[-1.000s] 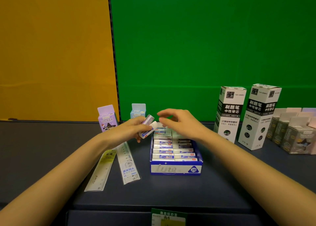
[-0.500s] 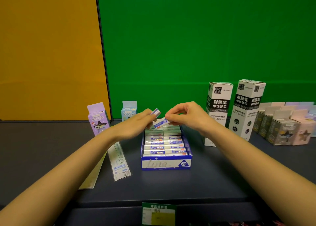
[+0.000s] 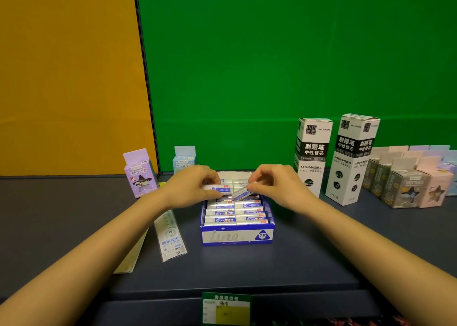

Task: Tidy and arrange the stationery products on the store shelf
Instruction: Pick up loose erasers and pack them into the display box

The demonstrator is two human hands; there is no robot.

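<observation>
1. Landmark for everything here is the blue-and-white cardboard display box marked 2B (image 3: 237, 236), sitting mid-shelf on the dark grey shelf (image 3: 284, 264). It's packed with two rows of white wrapped erasers with blue labels (image 3: 236, 213).
2. The left hand (image 3: 190, 187) is over the box's back-left part, fingers closed round one white eraser with a blue label (image 3: 218, 189), held roughly level just above the rows.
3. The right hand (image 3: 277, 185) is over the back-right part, fingertips pinching a second white-and-blue eraser (image 3: 241, 195), tilted with its low end toward the rows. The two erasers are just beside each other; can't tell if they touch.
4. Left of the box: a clear plastic ruler in a sleeve (image 3: 170, 236) lies flat, partly under the left forearm, with a yellowish ruler (image 3: 132, 256) further left, mostly hidden by that arm.
5. Behind-left of the box stand a small purple carton with a star window (image 3: 139, 175) and a small light-blue carton (image 3: 184, 159), the blue one partly blocked by the left hand.
6. Right of the box: two tall white-and-black refill cartons (image 3: 314, 152), upright, side by side, close to the right wrist. Further right is a cluster of grey and pink star-window boxes (image 3: 408, 180).
7. In front of the box, a green and yellow price tag (image 3: 226, 308) hangs on the shelf edge.
</observation>
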